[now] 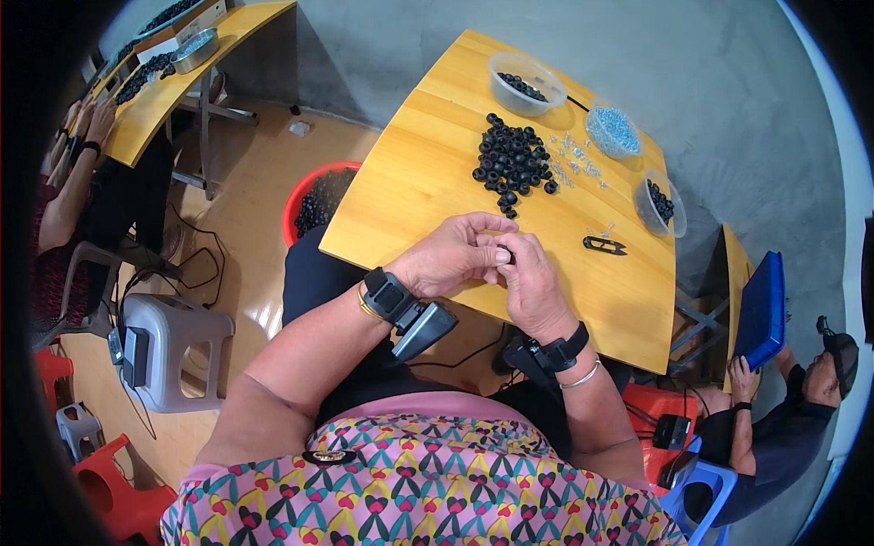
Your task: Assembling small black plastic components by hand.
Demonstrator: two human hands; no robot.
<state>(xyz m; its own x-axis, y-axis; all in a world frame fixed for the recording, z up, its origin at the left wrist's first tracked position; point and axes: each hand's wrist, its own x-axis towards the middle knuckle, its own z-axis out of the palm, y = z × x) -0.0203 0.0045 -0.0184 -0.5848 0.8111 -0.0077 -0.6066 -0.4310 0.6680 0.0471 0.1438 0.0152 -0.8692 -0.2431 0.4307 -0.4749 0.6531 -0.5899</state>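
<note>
Left hand (455, 257) and right hand (531, 282): fingers curled in, thumbs and fingertips closed together on one small black bead (506, 254), mostly covered, above the near part of the yellow table (391, 200). Red basin (289, 211) beside the table's left edge, dark beads inside. Black snips (604, 246) right of the hands, lying flat. Loose bead pile (513, 155) beyond the hands, clear bits (574, 162) scattered just right of it. Three clear tubs along the far right side: nearest tub (648, 218) part-filled with black beads, middle tub (619, 153) well filled with pale blue pieces, farthest tub (528, 108) with a shallow load of black beads. Metal bowl (196, 60) on the other table, bluish contents, too small to identify.
</note>
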